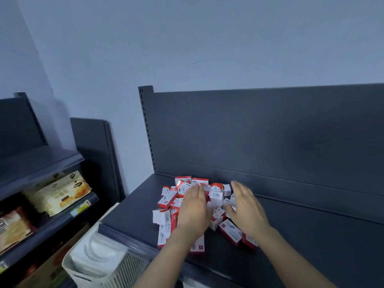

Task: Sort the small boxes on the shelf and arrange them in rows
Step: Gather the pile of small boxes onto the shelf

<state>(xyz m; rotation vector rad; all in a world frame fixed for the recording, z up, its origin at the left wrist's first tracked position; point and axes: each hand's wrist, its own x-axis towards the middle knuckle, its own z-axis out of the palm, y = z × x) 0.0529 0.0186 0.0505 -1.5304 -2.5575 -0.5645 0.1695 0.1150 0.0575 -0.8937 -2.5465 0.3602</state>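
The small red-and-white boxes (167, 199) are lying in a jumbled heap near the left end of the dark shelf (291, 225), while the left hand (194, 206) is resting flat on them with fingers straight and the right hand (245, 208) is spreading open at the heap's right edge, gripping nothing.

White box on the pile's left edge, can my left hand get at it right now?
Probably yes: the white box lies uncovered just beside the left hand, which is open over the pile.
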